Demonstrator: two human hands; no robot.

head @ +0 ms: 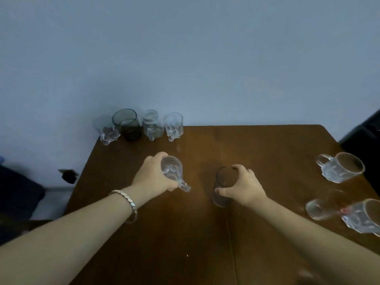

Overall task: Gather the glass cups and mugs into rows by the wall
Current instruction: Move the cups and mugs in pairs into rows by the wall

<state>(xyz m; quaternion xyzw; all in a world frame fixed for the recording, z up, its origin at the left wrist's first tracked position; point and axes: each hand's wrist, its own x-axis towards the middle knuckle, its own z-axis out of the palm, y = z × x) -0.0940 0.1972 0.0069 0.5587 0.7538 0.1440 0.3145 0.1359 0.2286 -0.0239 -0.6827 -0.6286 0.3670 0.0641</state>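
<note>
My left hand (153, 175) grips a clear glass mug (171, 171) from above, its handle pointing right, over the brown table (257, 153). A tall smoky glass cup (224, 187) is held at the rim by my right hand (244, 187), near the table's middle. By the wall at the back left stands a row: a clear mug (108, 133), a dark green cup (127, 124), a clear jar-shaped mug (152, 125) and another clear mug (173, 126). On the right stand a clear mug (341, 167), a clear cup (322, 205) and a further mug (364, 218).
The pale wall rises straight behind the table's far edge. A dark seat (18, 194) is at the left, below the table's left edge. A dark object (364, 136) stands beyond the right edge.
</note>
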